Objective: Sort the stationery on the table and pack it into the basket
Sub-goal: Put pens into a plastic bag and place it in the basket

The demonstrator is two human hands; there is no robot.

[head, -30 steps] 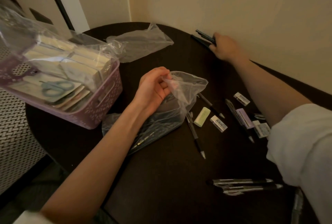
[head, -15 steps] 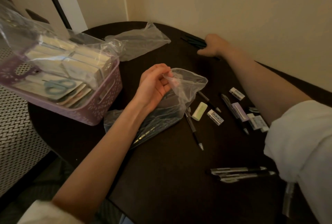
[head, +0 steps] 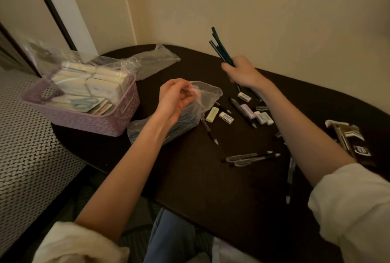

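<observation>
My right hand [head: 242, 71] grips a bundle of dark pencils [head: 220, 46] that point up and to the left above the table's far side. At the mouth of a clear plastic bag [head: 207, 94] with pens inside, my left hand [head: 174, 99] pinches the edge. The bag lies on the dark table [head: 190, 178]. Loose pens [head: 251, 158] and small erasers [head: 212, 114] are scattered to the right of the bag. A purple basket [head: 84, 118] at the left holds bagged note pads and scissors [head: 83, 103].
An empty clear bag [head: 157, 61] lies at the table's far edge behind the basket. Some printed card packaging [head: 348, 138] sits at the right. A pen [head: 290, 178] lies near my right forearm. The wall stands close behind the table.
My right hand has lifted the pencils off the table's far side and drawn them nearer, now pointing upward. My left hand has stayed at the bag's mouth. The view has shifted.
</observation>
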